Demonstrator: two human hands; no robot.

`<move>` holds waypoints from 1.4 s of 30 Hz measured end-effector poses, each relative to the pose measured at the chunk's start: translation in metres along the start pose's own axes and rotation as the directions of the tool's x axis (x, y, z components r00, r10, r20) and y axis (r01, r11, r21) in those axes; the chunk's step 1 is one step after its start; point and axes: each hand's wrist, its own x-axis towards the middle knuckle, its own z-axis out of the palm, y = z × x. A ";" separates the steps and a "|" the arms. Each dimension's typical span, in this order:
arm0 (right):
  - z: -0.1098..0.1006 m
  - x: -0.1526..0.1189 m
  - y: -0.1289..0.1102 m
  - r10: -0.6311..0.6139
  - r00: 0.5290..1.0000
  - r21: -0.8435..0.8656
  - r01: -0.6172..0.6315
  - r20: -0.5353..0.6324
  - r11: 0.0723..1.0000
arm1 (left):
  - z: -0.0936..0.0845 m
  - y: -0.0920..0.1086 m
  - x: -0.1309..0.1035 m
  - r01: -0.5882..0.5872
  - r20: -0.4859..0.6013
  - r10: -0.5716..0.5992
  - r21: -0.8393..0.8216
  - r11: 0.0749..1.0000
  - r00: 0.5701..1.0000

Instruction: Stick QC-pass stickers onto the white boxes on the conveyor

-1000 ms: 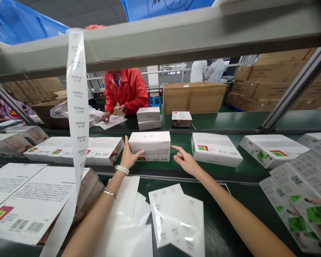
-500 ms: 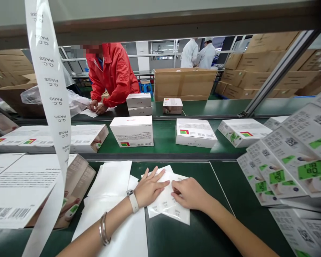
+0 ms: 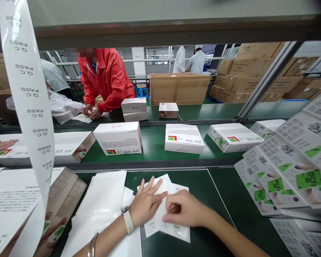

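Left hand [image 3: 147, 201] lies flat, fingers spread, pressing on the sticker sheet [image 3: 167, 205] at the near edge of the bench [image 3: 224, 210]; it clasps nothing. Right hand [image 3: 186, 210] rests on the same sheet, just beside the left, fingers curled with the tips pinched at the sheet's surface; whether a single sticker is caught between them cannot be told. The sheet lies flat on the green bench top, overlapping a stack of blank white sheets [image 3: 107, 200] toward the left.

A strip of Q.C. PASS labels [image 3: 29, 103] hangs down at the left edge of the view, in front of a tilted stack of printed cartons [image 3: 21, 200]. At the right edge of the bench, flat carton blanks with green print [image 3: 283, 171] lean in an overlapping fan.

Beyond the far edge of the bench, the green conveyor [image 3: 155, 144] carries 1 upright white box [image 3: 119, 138] directly ahead, 1 flat box [image 3: 184, 138] to its right, another [image 3: 234, 137] further right, and a long flat box [image 3: 66, 146] to its left. Another person's hand [image 3: 0, 145] rests at the conveyor's left end.

Across the conveyor, a person in a red jacket [image 3: 107, 80] bends over papers beside 2 stacked white boxes [image 3: 134, 109]. A large open brown carton [image 3: 179, 89] stands behind.
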 end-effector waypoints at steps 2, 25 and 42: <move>-0.032 0.011 0.014 0.081 0.981 0.105 -0.063 -0.179 0.993 | -0.009 0.001 0.008 -0.013 -0.045 0.013 0.020 1.000 0.999; -0.107 0.105 0.099 0.107 0.831 -0.457 -0.403 -0.546 0.793 | -0.054 -0.054 0.181 0.321 -0.461 -0.301 -0.038 0.946 0.835; -0.115 0.101 0.129 0.387 0.577 0.226 -0.332 -0.719 0.916 | -0.066 -0.102 0.134 0.118 -0.427 -0.127 -0.047 0.992 0.895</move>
